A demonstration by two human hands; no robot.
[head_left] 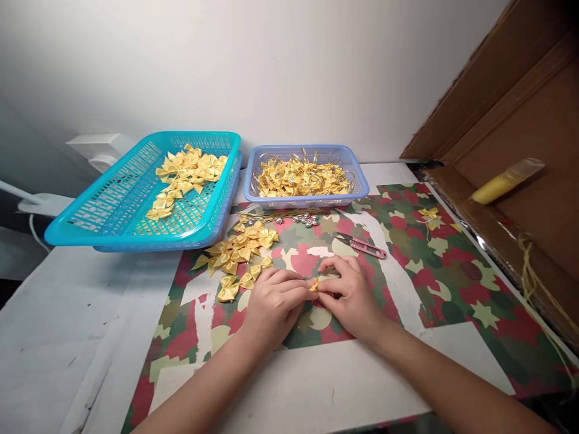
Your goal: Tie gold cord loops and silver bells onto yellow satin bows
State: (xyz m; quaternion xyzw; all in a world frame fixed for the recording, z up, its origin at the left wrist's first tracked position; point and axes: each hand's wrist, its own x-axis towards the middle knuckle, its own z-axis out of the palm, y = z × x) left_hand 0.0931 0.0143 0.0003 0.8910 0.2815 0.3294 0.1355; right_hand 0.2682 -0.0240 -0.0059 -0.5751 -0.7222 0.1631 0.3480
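Note:
Over the patterned paper, my left hand (277, 300) and my right hand (350, 295) meet fingertip to fingertip. Pinched between them is a small yellow ribbon bow (314, 286), mostly covered by the fingers. To the left of my left hand lies a loose pile of yellow bows (237, 250). Beyond the hands are several silver jingle bells (308, 220) and a bundle of gold wire ties (271, 215). Pink-handled thread snips (362, 245) rest just past my right hand.
A turquoise basket (102, 211) with yellow bows stands back left, on another basket. The lilac basket (306, 201) behind the bells holds bows with gold ties. At right, a cardboard wall (520, 114) borders the table, near a tube of yellow material (506, 181) and a lone bow (429, 213).

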